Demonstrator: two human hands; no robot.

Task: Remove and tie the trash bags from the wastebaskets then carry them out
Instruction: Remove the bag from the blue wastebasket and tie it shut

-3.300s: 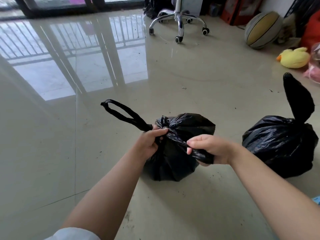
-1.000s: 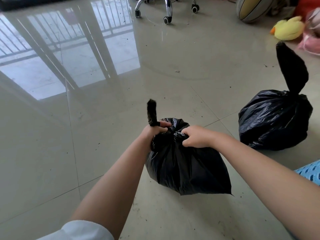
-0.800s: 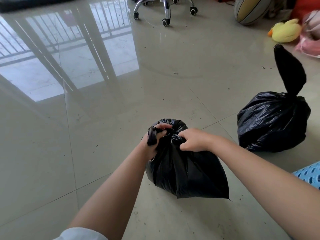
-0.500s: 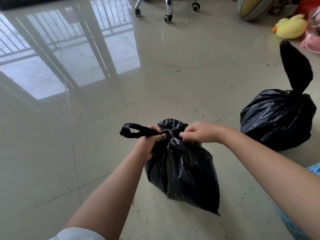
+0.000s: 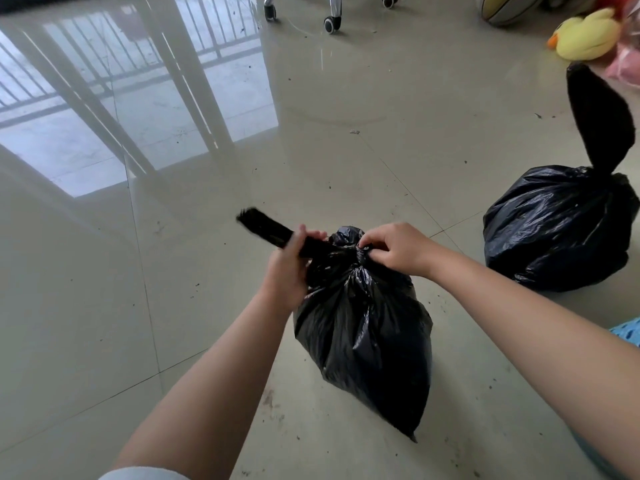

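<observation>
A full black trash bag (image 5: 363, 334) hangs in front of me over the tiled floor, its neck gathered into a knot. My left hand (image 5: 287, 268) is closed around the bag's twisted tail (image 5: 263, 230), which sticks out up and to the left. At the right side of the knot, my right hand (image 5: 398, 247) pinches the plastic. A second black trash bag (image 5: 557, 230) sits on the floor to the right, tied, with its tail standing upright.
The glossy tile floor (image 5: 173, 306) reflects a window. An office chair's wheeled base (image 5: 329, 15) stands at the top. A yellow plush duck (image 5: 585, 36) and a ball (image 5: 505, 8) lie at the top right. A blue perforated wastebasket rim (image 5: 627, 334) shows at the right edge.
The left hand has pulled the bag's tail out to the left, from upright to a stretched strand. The knot has drawn tighter, and the bag has lifted and swung slightly.
</observation>
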